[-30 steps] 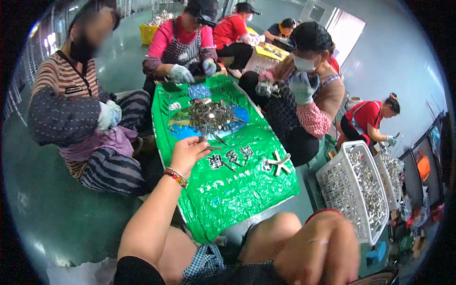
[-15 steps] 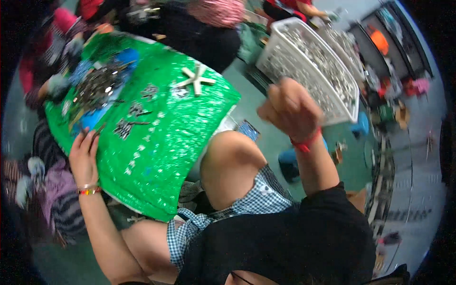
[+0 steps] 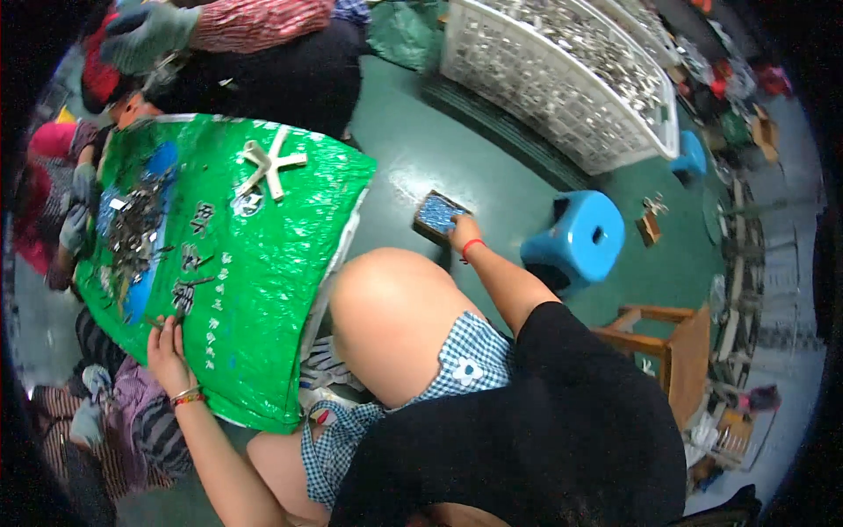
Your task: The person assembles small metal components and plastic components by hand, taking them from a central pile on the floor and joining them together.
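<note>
My left hand lies over the near left part of a green plastic sheet, its fingers closed around a thin dark piece at the tips. Beyond it on the sheet sits a heap of small shiny metal pieces on a blue patch. My right hand reaches down to a small box of tiny blue pieces on the floor, past my bare knee. Its fingers are drawn together at the box's near right edge; whatever they hold is too small to make out. A white star-shaped holder lies on the sheet's far right part.
A blue stool stands right of my right hand. Farther back is a large white crate full of small metal parts. Gloved co-workers' hands work at the sheet's left side; another gloved hand is beyond. A wooden stool stands at right.
My right hand has come down from a raised spot before the white crate to the small box on the floor. My left hand stays at the sheet. The whole view has shifted toward the right.
</note>
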### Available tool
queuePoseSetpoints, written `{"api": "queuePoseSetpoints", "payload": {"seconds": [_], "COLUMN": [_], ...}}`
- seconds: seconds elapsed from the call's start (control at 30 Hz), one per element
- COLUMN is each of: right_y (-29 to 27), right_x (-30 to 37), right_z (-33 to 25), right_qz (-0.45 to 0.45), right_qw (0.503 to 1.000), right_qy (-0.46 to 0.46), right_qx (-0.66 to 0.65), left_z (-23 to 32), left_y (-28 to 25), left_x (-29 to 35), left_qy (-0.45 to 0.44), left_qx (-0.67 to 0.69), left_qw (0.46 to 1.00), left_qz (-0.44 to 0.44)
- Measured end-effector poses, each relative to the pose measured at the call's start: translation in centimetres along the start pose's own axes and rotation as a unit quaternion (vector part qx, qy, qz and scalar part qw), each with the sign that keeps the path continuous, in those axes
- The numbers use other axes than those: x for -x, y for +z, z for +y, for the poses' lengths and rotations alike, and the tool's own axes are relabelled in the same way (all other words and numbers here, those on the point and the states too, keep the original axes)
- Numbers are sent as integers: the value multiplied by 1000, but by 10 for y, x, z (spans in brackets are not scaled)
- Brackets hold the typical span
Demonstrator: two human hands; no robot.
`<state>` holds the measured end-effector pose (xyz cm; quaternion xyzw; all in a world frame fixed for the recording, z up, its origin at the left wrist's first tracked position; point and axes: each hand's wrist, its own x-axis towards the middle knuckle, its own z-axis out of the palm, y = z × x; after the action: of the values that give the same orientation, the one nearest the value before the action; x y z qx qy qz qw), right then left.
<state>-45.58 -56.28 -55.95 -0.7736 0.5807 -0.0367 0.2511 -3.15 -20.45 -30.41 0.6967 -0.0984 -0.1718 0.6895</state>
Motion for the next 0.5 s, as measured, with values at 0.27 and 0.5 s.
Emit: {"api": "queuePoseSetpoints", "payload": {"seconds": [0.27,0.5], "right_y": [16,15], "right_x": [-30,-39], "right_z": [-28,-9], "right_qz": [6,1], "right_qw": [997,999], "right_qy": [26,33], "right_qx": [75,-9], "left_z": [4,2], "left_y": [20,19], "left_x": [8,11], "left_qy": [4,14], "left_qx": [-8,7], "left_qw": [998,998], "left_qz": [64,65]}}
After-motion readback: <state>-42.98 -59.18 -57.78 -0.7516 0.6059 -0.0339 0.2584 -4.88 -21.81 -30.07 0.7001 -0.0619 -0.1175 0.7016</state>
